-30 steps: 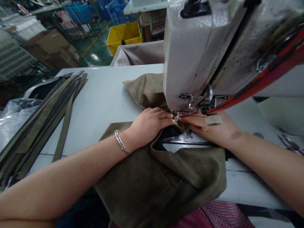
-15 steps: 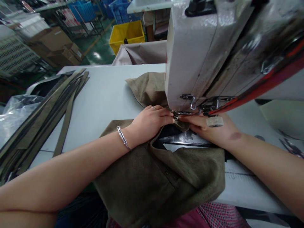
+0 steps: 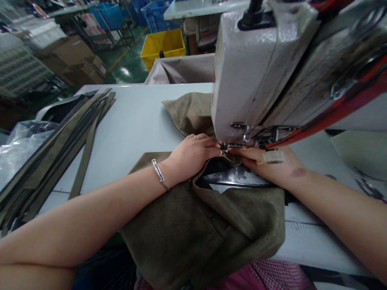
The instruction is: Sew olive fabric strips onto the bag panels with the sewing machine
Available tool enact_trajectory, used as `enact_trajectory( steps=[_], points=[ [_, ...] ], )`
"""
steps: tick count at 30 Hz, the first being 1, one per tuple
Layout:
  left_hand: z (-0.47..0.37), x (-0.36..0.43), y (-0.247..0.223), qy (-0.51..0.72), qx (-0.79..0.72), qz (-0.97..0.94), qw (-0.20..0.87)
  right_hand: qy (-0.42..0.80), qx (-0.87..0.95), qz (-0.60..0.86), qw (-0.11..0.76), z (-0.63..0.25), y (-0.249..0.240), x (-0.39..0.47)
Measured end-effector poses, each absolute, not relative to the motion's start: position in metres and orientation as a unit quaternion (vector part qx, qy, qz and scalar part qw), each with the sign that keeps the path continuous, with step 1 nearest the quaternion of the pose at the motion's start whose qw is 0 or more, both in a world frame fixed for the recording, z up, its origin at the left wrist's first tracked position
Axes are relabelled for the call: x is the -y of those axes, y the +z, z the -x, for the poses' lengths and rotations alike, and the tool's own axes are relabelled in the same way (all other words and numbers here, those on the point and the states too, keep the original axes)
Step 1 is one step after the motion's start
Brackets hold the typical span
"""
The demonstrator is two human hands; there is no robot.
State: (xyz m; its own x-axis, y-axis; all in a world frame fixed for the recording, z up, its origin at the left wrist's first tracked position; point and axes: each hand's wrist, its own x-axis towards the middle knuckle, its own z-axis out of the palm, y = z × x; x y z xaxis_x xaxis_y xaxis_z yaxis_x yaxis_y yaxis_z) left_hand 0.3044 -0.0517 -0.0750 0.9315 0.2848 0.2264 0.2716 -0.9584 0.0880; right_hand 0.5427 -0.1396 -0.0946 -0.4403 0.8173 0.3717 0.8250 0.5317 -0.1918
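An olive-brown bag-like fabric piece [image 3: 181, 229] hangs over the table's front edge, its open rim running under the presser foot [image 3: 224, 148] of a sewing machine [image 3: 244, 76]. My left hand [image 3: 193, 155] is closed on the fabric's edge just left of the foot, fingertips pinching it. From the right, my right hand [image 3: 256, 157] grips the same edge close to the foot, partly hidden behind the machine head and its knob [image 3: 273, 156]. Behind my left hand, a flap of the same fabric [image 3: 192, 112] lies on the table.
Several olive straps [image 3: 60, 149] lie along the table's left side, beside clear plastic wrap [image 3: 26, 141]. A yellow bin [image 3: 163, 44] and cardboard boxes [image 3: 68, 52] stand beyond the white table [image 3: 130, 117]. A red strip [image 3: 332, 108] crosses the machine.
The view has shifted slightly, so the surroundings sit a little lower and farther right. Both hands and the fabric stay at the presser foot, with almost no visible movement.
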Motion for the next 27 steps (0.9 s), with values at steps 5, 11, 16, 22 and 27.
enact_trajectory(
  steps=[5, 11, 16, 22, 27],
  points=[
    [-0.304, 0.05, -0.075, 0.118, -0.142, -0.982, 0.029, -0.08, 0.856, 0.48, 0.177, -0.544, -0.096, 0.138],
    [-0.304, 0.051, -0.074, 0.129, -0.137, -0.982, 0.02, -0.085, 0.857, 0.468, 0.197, -0.543, -0.09, 0.14],
    [-0.303, 0.05, -0.073, 0.138, -0.134, -0.981, 0.012, -0.113, 0.849, 0.477, 0.198, -0.539, -0.087, 0.144],
    [-0.306, 0.049, -0.076, 0.13, -0.148, -0.98, 0.039, -0.082, 0.848, 0.492, 0.179, -0.542, -0.089, 0.137],
    [-0.287, 0.041, -0.07, 0.143, -0.148, -0.974, 0.093, -0.002, 0.846, 0.503, 0.177, -0.542, -0.044, 0.173]
  ],
)
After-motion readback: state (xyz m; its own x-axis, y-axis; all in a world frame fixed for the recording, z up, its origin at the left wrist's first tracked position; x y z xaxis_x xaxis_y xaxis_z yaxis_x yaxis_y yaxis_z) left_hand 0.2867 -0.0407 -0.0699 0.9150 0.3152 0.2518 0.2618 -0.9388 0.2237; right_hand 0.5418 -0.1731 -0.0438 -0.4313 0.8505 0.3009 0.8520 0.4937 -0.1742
